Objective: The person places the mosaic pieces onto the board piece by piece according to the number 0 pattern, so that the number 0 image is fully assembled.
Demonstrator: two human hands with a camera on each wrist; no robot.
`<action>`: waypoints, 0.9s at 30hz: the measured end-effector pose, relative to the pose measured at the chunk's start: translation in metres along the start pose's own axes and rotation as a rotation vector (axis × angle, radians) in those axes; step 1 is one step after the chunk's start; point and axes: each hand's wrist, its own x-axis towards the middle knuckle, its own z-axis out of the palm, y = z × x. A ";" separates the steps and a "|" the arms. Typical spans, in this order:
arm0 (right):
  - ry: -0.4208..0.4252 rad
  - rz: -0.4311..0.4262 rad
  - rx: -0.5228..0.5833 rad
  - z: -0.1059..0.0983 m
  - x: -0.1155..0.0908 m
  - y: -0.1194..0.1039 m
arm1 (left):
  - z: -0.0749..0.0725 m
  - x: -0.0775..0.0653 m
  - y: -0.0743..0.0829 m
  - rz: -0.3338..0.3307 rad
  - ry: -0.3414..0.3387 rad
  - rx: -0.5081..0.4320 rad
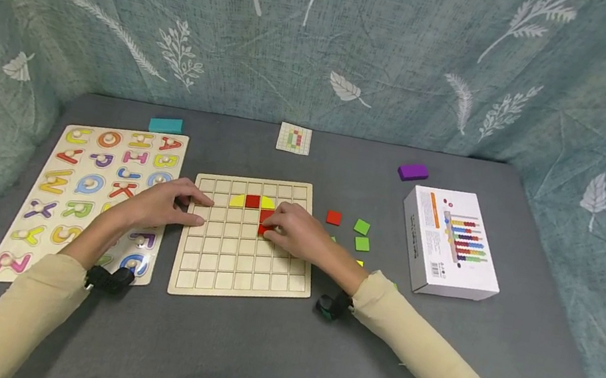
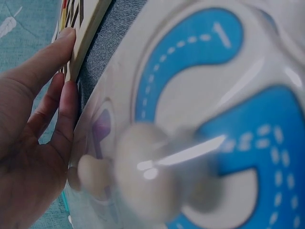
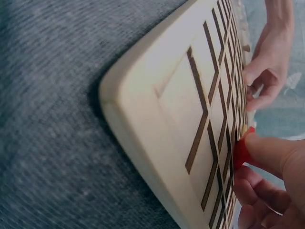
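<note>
A wooden grid board (image 1: 216, 268) lies mid-table. Along its upper rows sit a yellow piece (image 1: 237, 200), a red square tile (image 1: 252, 201) and another yellow piece (image 1: 267, 203), with a further red tile (image 1: 266, 215) below the last. My right hand (image 1: 298, 232) pinches a red tile (image 3: 242, 153) between thumb and fingers at the board's surface; the tile looks tilted in the right wrist view. My left hand (image 1: 163, 201) rests on the board's left edge, its thumb and fingers touching the wood.
Right of the board lie a loose red tile (image 1: 334, 217) and several green tiles (image 1: 361, 244), some partly hidden by my right arm. A letter puzzle (image 1: 53, 172) lies left. Farther off are a pattern card (image 1: 294, 139), teal block (image 1: 165, 125), purple block (image 1: 413, 172) and white box (image 1: 452, 242).
</note>
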 end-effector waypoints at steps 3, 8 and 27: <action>-0.007 -0.009 0.006 -0.002 0.001 0.000 | 0.000 0.000 0.000 -0.001 0.001 0.000; -0.013 -0.022 0.013 -0.004 0.002 -0.001 | 0.000 0.000 -0.001 0.009 -0.009 -0.009; -0.012 -0.021 0.026 -0.003 0.001 -0.001 | 0.001 0.002 -0.003 -0.006 -0.019 0.001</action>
